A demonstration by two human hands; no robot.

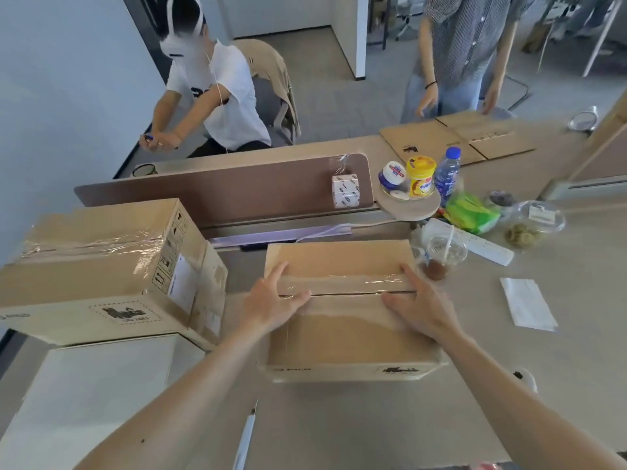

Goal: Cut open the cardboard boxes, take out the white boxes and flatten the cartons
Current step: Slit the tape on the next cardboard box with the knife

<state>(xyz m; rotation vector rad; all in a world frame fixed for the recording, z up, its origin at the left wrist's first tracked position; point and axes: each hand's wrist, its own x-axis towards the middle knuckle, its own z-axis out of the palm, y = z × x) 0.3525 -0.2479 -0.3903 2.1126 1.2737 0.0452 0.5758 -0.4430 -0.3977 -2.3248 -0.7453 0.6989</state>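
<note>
- Left grip (pixel 274 300): fingers spread, laid flat on the top of the cardboard box (pixel 349 334), fingertips across the centre seam.
- Right grip (pixel 419 308): likewise spread and flat, on the right end of the same seam; nothing pinched in either.
- Cardboard box: mid-worktop, directly in front, flaps down; dark line along the taped seam, probably already slit. White boxes not visible, presumably inside.
- Cutter (pixel 246 435): slim pale tool lying loose near the front edge, between the forearms; blade state impossible to tell.
- Risk: drink cup (pixel 441 257) with straw just beside the box's far right corner; likely to tip if a flap swings or the box slides.
- Risk: forearm brushing the cutter, knocking it off the edge.
- Risk: leftover tape holding the flaps, causing a sudden jerk.
- Second carton (pixel 101 266): sealed, at left.
- Worktop (pixel 559 351): pale; power strip (pixel 475 244), sheet of paper (pixel 527 305), tape roll (pixel 346 191), flattened cartons (pixel 458 137) at the far side.
- Room: open office, brown divider panel (pixel 203 188), one person seated, one standing.
</note>
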